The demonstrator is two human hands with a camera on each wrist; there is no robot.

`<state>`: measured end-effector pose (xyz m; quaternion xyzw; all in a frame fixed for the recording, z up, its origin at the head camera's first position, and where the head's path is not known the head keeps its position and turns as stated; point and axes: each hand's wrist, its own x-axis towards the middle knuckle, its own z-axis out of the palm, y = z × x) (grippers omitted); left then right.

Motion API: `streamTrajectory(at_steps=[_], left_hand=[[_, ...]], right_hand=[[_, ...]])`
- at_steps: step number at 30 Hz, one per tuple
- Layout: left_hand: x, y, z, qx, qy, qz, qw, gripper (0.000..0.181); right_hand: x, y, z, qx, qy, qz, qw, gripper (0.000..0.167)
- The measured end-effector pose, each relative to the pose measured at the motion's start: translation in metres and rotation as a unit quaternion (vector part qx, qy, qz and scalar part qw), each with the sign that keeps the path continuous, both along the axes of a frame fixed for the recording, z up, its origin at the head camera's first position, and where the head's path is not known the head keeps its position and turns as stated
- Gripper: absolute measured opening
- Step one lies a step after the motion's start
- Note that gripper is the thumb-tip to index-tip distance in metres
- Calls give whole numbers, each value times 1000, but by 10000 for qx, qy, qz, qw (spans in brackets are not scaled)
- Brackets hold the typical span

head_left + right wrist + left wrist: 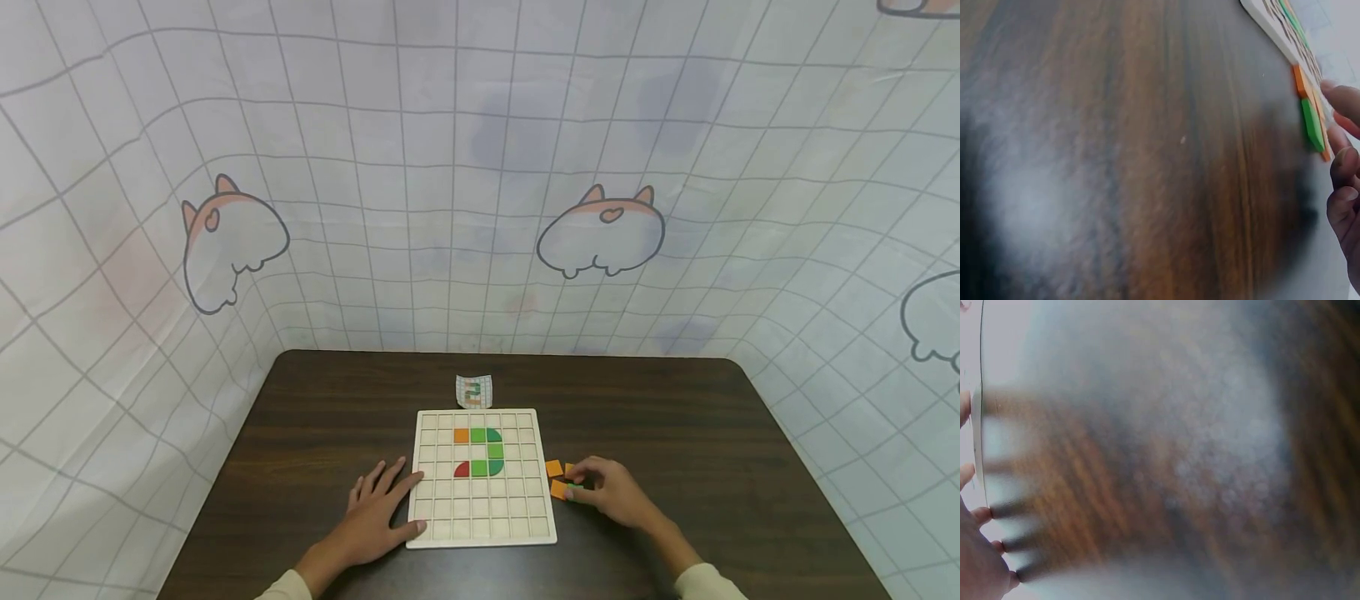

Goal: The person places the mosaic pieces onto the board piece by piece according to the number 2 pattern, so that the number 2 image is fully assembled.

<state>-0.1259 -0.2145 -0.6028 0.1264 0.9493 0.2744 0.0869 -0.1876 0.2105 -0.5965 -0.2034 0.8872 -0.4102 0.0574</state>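
A white gridded board [442,533] lies on the table, holding an orange square tile [461,436], several green square tiles [478,468], two dark green rounded tiles [493,435] and a red rounded tile [462,470]. My left hand [367,521] rests spread on the table, its thumb and index finger touching the board's left edge. Beyond the right edge, loose orange tiles [553,468] and a green tile [1312,125] lie in a small group. Over that group is my right hand [611,493], thumb and index finger bent and apart; its palm side is hidden in the head view.
A small printed card [474,392] with a coloured pattern on a grid stands behind the board. The dark wood table [337,417] has a white grid-patterned curtain [450,208] around its back and sides.
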Motion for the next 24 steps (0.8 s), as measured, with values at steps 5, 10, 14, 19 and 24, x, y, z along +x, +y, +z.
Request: streamTrajectory(at_steps=[5, 10, 14, 19, 24], left_hand=[[0, 0, -1, -34, 19, 4, 10000, 75], [0, 0, 0, -33, 13, 8, 10000, 74], [1, 1, 1, 8, 24, 5, 10000, 74], [2, 1, 2, 57, 32, 11, 10000, 73], [1, 1, 2, 44, 49, 21, 10000, 73]], right_hand=[[1, 4, -3, 272, -105, -185, 9994, 27], [3, 5, -5, 231, -2, -195, 9995, 26], [3, 7, -5, 278, 22, -161, 9995, 26], [2, 10, -5, 386, 33, -98, 9992, 27], [2, 11, -5, 276, 105, -32, 9996, 29]])
